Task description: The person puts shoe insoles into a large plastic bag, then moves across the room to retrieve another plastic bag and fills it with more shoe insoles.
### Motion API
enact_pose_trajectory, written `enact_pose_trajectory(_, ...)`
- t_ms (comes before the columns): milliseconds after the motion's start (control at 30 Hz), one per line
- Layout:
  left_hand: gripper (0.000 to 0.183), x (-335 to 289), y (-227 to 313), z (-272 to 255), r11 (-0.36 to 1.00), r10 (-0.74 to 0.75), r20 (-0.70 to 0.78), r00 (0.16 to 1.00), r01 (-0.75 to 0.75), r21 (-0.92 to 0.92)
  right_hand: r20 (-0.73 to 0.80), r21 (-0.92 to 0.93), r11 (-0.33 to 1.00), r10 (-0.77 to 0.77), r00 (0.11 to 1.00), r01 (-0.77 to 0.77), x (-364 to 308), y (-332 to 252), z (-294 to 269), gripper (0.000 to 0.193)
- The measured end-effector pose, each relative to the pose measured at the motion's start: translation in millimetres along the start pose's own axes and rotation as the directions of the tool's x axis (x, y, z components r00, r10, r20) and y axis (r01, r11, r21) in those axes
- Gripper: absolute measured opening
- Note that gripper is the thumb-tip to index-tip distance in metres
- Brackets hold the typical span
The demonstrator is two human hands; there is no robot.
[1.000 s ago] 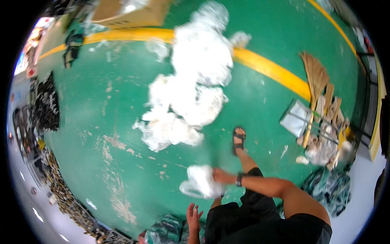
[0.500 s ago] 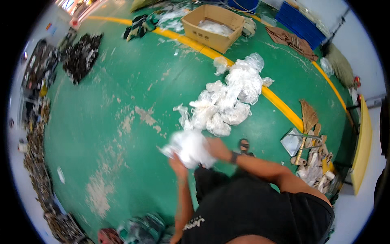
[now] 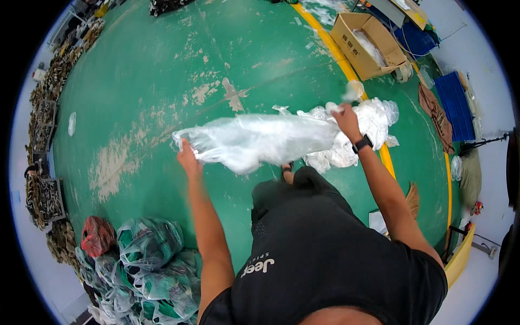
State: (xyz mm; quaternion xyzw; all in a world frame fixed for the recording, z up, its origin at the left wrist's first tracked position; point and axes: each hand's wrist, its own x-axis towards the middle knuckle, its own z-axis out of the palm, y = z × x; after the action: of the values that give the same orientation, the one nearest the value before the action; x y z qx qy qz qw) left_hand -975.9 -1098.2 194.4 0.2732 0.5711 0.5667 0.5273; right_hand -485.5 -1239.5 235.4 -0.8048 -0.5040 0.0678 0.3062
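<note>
A translucent white plastic bag [image 3: 260, 141] is stretched sideways in the air between my two hands. My left hand [image 3: 189, 158] is closed on its gathered left end. At the other end, my right hand [image 3: 347, 121], with a dark band at the wrist, grips the bag; a blurred bit of plastic sticks up past the fingers. Behind and below that hand lies a heap of crumpled clear plastic bags [image 3: 374, 122] on the green floor, partly hidden by my forearm and the held bag.
An open cardboard box [image 3: 362, 54] with plastic inside stands at the far right, near a blue crate [image 3: 454, 105] and a brown cloth [image 3: 435, 116]. Several filled bags [image 3: 149, 244] are piled at the lower left. Crates of material [image 3: 49, 122] line the left wall. A broom [image 3: 413, 200] is at right.
My hands have moved apart, and the bunched plastic between them is now pulled out long. My view has swung left, bringing the filled bags at lower left into fuller sight.
</note>
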Motion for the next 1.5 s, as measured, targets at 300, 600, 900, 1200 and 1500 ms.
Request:
enact_pose_trajectory(300,0.038,-51,22,193,0.969,-0.246,0.113,0.963,0.247,0.008,0.375,0.654,0.740,-0.500,0.781,0.160,28,-155,101,0.047)
enact_pose_trajectory(600,0.034,101,77,152,0.771,0.090,0.053,0.995,-0.103,0.629,0.459,0.731,0.678,-0.416,0.785,-0.068,141,-112,86,0.026)
enact_pose_trajectory(900,0.036,83,1,242,0.188,0.445,0.525,0.725,-0.649,0.737,0.409,0.857,0.388,-0.113,0.905,-0.339,128,-75,111,0.027)
enact_pose_trajectory(1200,0.049,54,-29,335,0.777,-0.563,0.521,0.641,0.196,0.598,0.520,0.835,0.280,-0.122,0.845,-0.474,141,-97,114,0.018)
enact_pose_trajectory(1500,0.020,93,-11,356,0.886,-0.406,0.787,0.465,-0.012,0.464,0.022,0.465,0.881,0.087,0.996,-0.087,162,-133,72,0.034)
